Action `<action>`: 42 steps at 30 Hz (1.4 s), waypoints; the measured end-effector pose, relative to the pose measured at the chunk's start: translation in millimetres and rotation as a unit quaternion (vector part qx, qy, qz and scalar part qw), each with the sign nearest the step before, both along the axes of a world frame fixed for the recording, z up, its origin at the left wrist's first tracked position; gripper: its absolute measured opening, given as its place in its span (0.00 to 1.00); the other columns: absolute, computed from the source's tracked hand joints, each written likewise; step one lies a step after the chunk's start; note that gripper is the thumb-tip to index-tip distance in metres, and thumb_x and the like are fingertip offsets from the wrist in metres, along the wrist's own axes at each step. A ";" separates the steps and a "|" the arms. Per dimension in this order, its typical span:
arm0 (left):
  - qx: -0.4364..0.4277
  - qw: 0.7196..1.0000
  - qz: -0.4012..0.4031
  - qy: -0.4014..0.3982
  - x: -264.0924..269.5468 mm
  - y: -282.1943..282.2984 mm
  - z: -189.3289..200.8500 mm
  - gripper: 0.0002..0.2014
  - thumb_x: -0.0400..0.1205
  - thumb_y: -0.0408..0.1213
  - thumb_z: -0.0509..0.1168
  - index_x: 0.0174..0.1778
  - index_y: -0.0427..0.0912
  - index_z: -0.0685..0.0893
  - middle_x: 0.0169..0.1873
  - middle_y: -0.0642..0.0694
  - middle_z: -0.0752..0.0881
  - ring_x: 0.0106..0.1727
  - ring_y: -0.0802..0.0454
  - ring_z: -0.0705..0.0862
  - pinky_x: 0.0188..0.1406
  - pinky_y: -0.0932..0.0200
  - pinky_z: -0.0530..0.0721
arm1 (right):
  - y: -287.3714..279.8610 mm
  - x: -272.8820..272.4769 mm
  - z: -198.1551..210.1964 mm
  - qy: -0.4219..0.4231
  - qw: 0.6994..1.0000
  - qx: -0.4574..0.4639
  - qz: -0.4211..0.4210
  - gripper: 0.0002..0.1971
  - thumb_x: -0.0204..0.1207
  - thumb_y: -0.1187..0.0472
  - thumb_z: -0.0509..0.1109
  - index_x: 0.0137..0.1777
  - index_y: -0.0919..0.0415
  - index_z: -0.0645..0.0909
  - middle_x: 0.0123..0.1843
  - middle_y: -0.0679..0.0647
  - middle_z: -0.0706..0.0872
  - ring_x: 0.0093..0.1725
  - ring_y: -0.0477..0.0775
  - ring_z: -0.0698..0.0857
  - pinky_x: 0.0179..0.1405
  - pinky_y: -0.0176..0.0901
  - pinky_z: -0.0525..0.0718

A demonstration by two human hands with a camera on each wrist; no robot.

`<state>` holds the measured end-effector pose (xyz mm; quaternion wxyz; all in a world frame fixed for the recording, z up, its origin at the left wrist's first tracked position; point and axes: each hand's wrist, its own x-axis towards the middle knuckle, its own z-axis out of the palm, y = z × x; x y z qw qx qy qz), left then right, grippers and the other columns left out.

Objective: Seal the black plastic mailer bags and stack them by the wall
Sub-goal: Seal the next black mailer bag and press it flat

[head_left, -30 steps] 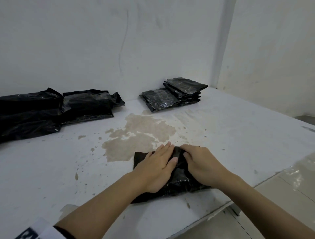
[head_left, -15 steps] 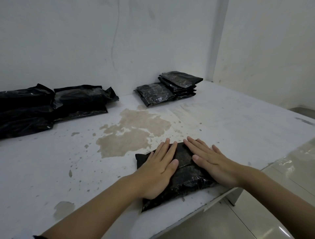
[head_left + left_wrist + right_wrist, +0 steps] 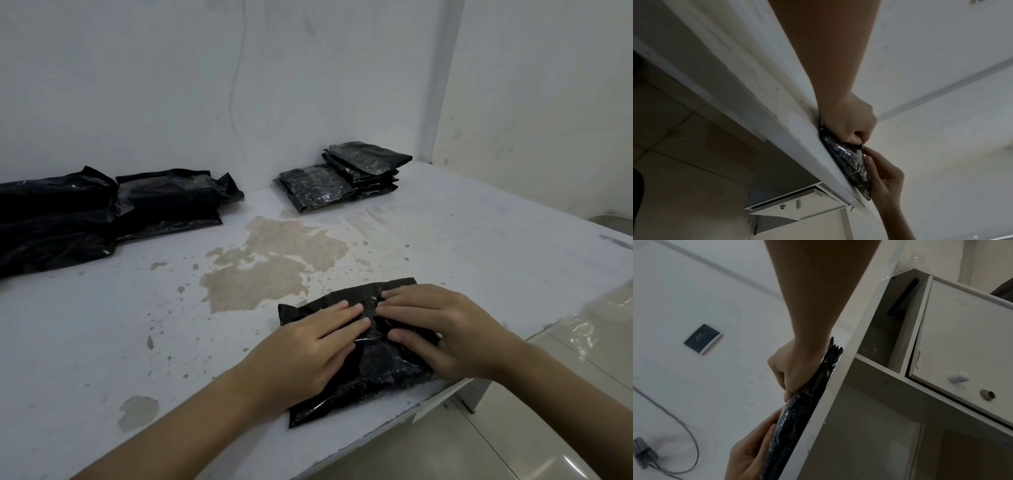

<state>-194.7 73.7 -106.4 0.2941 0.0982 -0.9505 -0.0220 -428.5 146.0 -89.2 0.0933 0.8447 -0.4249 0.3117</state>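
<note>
Sealing step in hand. Mailer bag (image 3: 363, 359) lies at the desk (image 3: 479, 246) near edge; left hand (image 3: 308, 356) and right hand (image 3: 455, 335) lie flat, fingers spread, pressing its folded flap. Next, probably: carry it to the stack (image 3: 346, 174) by the wall.

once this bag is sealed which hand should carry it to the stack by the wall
Right, probably. The right hand lies on the bag on the side nearer the stack, which sits far right by the wall. The left hand would have to cross over.
</note>
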 end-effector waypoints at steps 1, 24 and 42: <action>-0.002 1.000 -0.002 0.010 -1.2 -0.8 1.8 0.22 0.89 0.41 0.49 0.65 0.35 0.84 0.64 0.41 0.85 0.67 0.47 0.82 0.67 0.59 0.78 | -0.1 0.3 1.0 0.007 1.000 -0.008 0.001 0.15 0.80 0.53 0.66 0.56 0.61 0.89 0.54 0.52 0.90 0.59 0.51 0.87 0.59 0.48 0.85; -0.135 0.990 0.024 0.016 20.9 -4.8 3.7 0.15 0.84 0.40 0.64 0.63 0.40 0.86 0.61 0.45 0.85 0.60 0.50 0.83 0.52 0.58 0.86 | 2.2 -9.7 1.6 0.006 0.997 -0.037 -0.060 0.13 0.76 0.54 0.65 0.50 0.54 0.91 0.48 0.51 0.87 0.45 0.51 0.87 0.33 0.43 0.87; 0.003 0.999 -0.047 -0.016 40.0 -16.8 -2.1 0.11 0.85 0.41 0.61 0.54 0.44 0.89 0.47 0.49 0.89 0.51 0.55 0.88 0.42 0.60 0.87 | 20.9 -36.4 -0.9 -0.031 0.997 0.005 -0.064 0.15 0.79 0.49 0.64 0.48 0.52 0.91 0.46 0.43 0.85 0.43 0.40 0.84 0.37 0.39 0.85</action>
